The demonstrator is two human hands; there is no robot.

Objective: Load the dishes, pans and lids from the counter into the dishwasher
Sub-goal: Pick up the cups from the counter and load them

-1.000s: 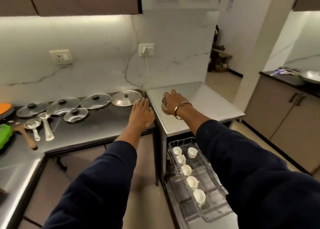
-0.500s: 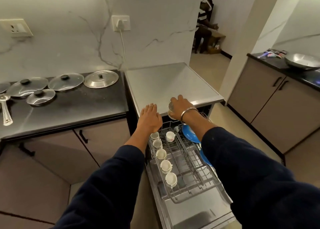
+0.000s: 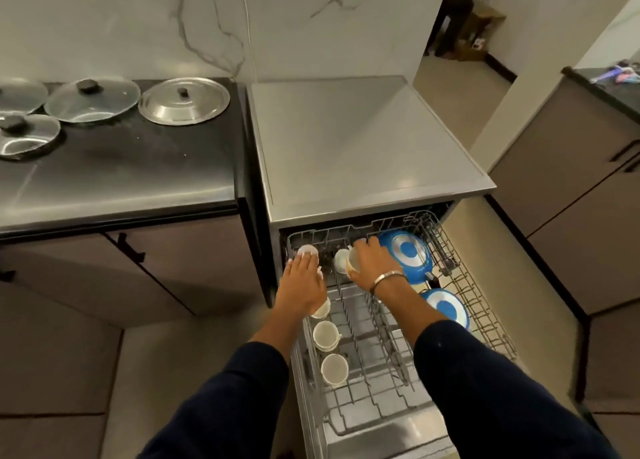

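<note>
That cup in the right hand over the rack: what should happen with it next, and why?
Probably lower the cup into the free spot at the back of the rack and let go: the right hand grips it just above the wires, beside another cup.

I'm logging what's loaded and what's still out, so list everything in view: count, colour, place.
Cups: six seen, white, left side of the rack; others may be hidden.
Glass: one, clear, gripped over the rack's back.
Pans: two, blue with pale bases, on edge at the rack's right.
Rack: one, grey wire, pulled out of the dishwasher.
Lids: four, three glass and one steel, on the black counter.
Steel top: one, grey, above the dishwasher.
Left hand: flat over the cups.
Right hand: grips the glass; a bangle on its wrist.
</note>
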